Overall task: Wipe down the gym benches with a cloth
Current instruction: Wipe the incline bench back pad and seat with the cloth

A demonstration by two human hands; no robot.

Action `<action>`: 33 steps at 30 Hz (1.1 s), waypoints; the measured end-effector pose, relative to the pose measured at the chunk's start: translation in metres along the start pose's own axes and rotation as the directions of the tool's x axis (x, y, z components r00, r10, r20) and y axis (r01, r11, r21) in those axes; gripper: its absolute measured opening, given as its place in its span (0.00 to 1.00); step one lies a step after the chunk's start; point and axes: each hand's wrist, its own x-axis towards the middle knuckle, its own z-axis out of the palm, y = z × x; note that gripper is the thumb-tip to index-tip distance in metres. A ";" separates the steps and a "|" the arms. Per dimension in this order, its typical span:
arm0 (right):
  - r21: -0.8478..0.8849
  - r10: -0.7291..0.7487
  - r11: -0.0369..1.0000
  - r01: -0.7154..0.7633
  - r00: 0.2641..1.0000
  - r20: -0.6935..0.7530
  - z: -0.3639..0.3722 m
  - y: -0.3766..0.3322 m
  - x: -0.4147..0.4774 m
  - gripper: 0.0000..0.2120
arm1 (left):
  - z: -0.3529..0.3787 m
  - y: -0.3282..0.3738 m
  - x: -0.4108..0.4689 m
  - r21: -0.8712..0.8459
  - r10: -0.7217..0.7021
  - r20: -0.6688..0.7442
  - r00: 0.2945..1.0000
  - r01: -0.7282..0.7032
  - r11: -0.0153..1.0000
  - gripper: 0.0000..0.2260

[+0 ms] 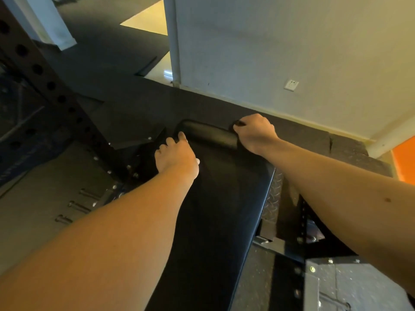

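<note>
While the one black bench (224, 209) runs lengthwise away from the camera, two bare hands sit at its far end, well apart, one on each side. At the bench's left edge the left hand (177, 158) grips the pad, its fingers bent over the side and the thumb lying on top. At the bench's far right corner the right hand (254, 133) is balled up, pinching a dark wad (239, 124); whether this is the cloth cannot be told. Left of the bench stands one rack post (33, 70) with a row of round holes, and three steel pegs (76, 206) jut out nearer the camera. Beyond the bench, one white socket (291, 85) sits on the wall.
</note>
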 end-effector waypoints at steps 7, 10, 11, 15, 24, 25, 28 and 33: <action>-0.065 -0.047 0.997 0.047 0.999 0.010 0.023 -0.056 0.010 0.11 | 0.003 0.002 0.002 0.006 -0.008 0.005 1.000 0.008 1.000 0.42; -0.017 -0.138 0.990 0.139 0.990 0.037 0.037 -0.075 0.016 0.09 | 0.000 0.002 0.001 0.018 -0.017 0.005 1.000 0.016 1.000 0.41; -0.008 -0.141 0.990 0.142 0.989 0.042 0.034 -0.068 0.017 0.09 | 0.000 0.002 0.000 0.017 -0.012 0.004 1.000 0.012 1.000 0.41; 0.063 -0.093 0.994 0.089 0.994 0.059 0.010 -0.017 0.009 0.09 | -0.002 0.001 0.000 -0.006 -0.012 0.015 1.000 0.012 1.000 0.42; -0.052 0.007 0.999 -0.006 0.999 0.034 -0.001 -0.011 0.008 0.11 | 0.000 0.003 -0.003 -0.020 -0.011 0.023 1.000 0.012 1.000 0.42; -0.034 -0.022 0.999 0.023 0.999 0.045 0.006 -0.028 0.011 0.12 | -0.001 0.004 -0.002 -0.026 -0.010 0.024 1.000 0.011 1.000 0.42; -0.021 -0.145 0.989 0.146 0.987 0.065 0.025 -0.063 0.013 0.11 | -0.001 0.005 -0.002 -0.041 -0.023 0.019 1.000 0.024 0.999 0.41; 0.037 -0.139 0.990 0.137 0.989 0.042 0.011 -0.022 0.004 0.11 | 0.000 0.001 -0.006 -0.086 -0.029 0.011 1.000 0.030 0.996 0.40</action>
